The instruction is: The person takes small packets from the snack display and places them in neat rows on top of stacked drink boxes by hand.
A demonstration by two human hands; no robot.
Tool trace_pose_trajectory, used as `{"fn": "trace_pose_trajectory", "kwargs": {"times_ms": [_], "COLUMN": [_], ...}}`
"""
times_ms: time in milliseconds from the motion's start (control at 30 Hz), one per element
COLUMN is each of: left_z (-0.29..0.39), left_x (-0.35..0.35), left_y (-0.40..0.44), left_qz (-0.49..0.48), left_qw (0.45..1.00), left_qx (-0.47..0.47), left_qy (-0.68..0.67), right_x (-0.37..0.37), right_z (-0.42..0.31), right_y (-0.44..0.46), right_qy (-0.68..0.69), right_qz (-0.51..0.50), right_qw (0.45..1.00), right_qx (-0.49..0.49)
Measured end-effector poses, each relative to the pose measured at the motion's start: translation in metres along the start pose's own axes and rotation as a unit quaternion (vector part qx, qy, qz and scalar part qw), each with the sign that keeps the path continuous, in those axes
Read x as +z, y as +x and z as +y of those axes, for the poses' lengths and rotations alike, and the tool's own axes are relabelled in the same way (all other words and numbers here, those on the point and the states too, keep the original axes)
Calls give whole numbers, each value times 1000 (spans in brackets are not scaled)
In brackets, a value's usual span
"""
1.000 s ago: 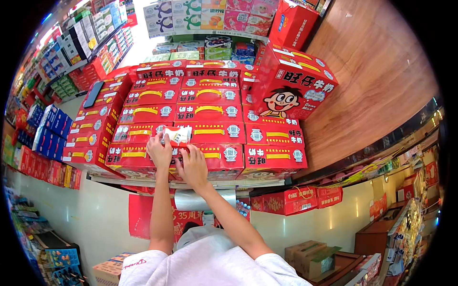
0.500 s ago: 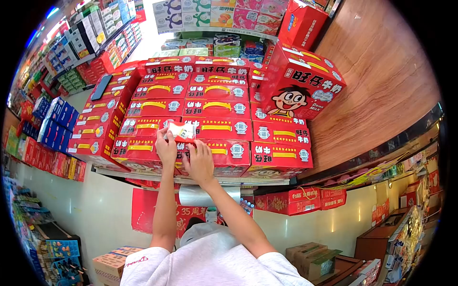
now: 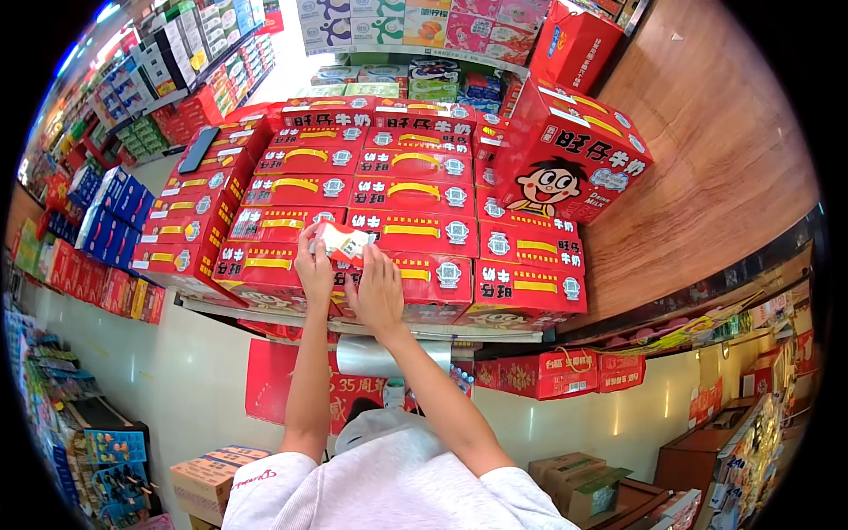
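A small white and red packet (image 3: pixel 345 242) is held above the red milk cartons. My left hand (image 3: pixel 315 272) pinches its left edge, fingers closed. At the packet's lower right corner, the fingers of my right hand (image 3: pixel 378 290) are bent together and grip it. Its thumb points toward the left hand. Beneath both hands lies a row of red milk cartons with yellow handles, among them a carton (image 3: pixel 430 281) just right of my right hand. The packet's print is too small to read.
A larger red milk carton (image 3: pixel 565 159) stands on top at the right, beside a wooden surface (image 3: pixel 698 168). A dark phone (image 3: pixel 200 150) rests on the left cartons. Below the stack's front edge hangs a silver roll (image 3: pixel 393 356). Stocked shelves (image 3: pixel 190 53) stand at the back left.
My right hand has moved up so its fingers meet the packet's right corner. The packet is now tilted, its right side lower. The whole view has shifted slightly.
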State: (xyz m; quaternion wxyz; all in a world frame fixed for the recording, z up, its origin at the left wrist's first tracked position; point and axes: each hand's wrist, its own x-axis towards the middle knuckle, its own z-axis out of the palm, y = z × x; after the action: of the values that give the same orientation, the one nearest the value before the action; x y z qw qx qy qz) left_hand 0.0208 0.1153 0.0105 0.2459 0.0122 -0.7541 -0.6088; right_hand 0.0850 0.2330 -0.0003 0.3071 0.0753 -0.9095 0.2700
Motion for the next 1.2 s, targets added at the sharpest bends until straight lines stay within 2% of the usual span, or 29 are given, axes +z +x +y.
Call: {"fn": "trace_pose_trajectory", "kwargs": {"times_ms": [67,167,233,300,333,367,400,433,500,533,567,600,633,667,700,733,767,800,867,967,1000,1067,1100,1133,1200], "left_z": [-6,-3,-6,-2,11,22,24,38,37,51,42,40,46,48,41,66,58,52,53,42,48,49,81,74,74], "left_x": [-1,-5,-3,-9,-10,-7,-5,-2,3,9,20,32,39,47,54,54,60,63,67,71,73,78,77,86,90], "left_y": [1,1,2,-6,-15,-22,-37,-57,-97,-119,-140,-162,-185,-203,-226,-234,-250,-266,-292,-315,-321,-327,-315,-322,-328], "left_qz": [2,-25,-17,-19,-26,-33,-49,-78,-141,-170,-222,-277,-338,-424,-475,-525,-571,-578,-591,-657,-629,-669,-693,-701,-748], "left_qw": [1000,997,991,984,982,979,980,966,964,967,953,936,926,891,869,839,810,810,790,740,758,724,706,702,659], "left_qx": [5,-39,-28,-42,-57,-68,-80,-86,-100,-91,-77,-75,-60,-84,-75,-69,-62,-34,-55,-72,-63,-73,-104,-44,1], "left_qy": [-25,-56,-130,-172,-180,-192,-176,-231,-201,-165,-189,-204,-160,-140,-119,-126,-119,-97,-154,-126,-159,-151,-105,-116,-82], "right_x": [-1,2,-2,-16,-25,-34,-47,-72,-104,-112,-119,-131,-145,-155,-161,-178,-187,-198,-213,-217,-219,-221,-218,-224,-239], "right_z": [-1,-1,-2,-3,-4,-7,-10,-13,-8,-2,7,20,29,29,40,43,52,51,54,47,41,27,24,19,3], "right_y": [1,2,2,-5,-6,-17,-35,-51,-101,-131,-160,-186,-210,-225,-247,-257,-272,-274,-289,-307,-313,-326,-342,-348,-360], "right_qy": [-2,-1,12,118,171,269,402,450,486,489,491,464,436,434,368,355,345,328,311,291,288,285,251,237,220], "right_qz": [1,4,7,-56,-83,-37,-45,-70,-74,-35,5,17,28,104,132,152,175,222,283,386,400,428,437,419,372], "right_qw": [1000,1000,1000,989,977,955,898,869,835,826,816,807,792,738,758,746,739,733,698,669,662,649,648,649,647], "right_qx": [-2,2,10,71,100,116,173,192,249,279,305,365,425,506,522,543,552,553,580,565,564,561,571,589,628]}}
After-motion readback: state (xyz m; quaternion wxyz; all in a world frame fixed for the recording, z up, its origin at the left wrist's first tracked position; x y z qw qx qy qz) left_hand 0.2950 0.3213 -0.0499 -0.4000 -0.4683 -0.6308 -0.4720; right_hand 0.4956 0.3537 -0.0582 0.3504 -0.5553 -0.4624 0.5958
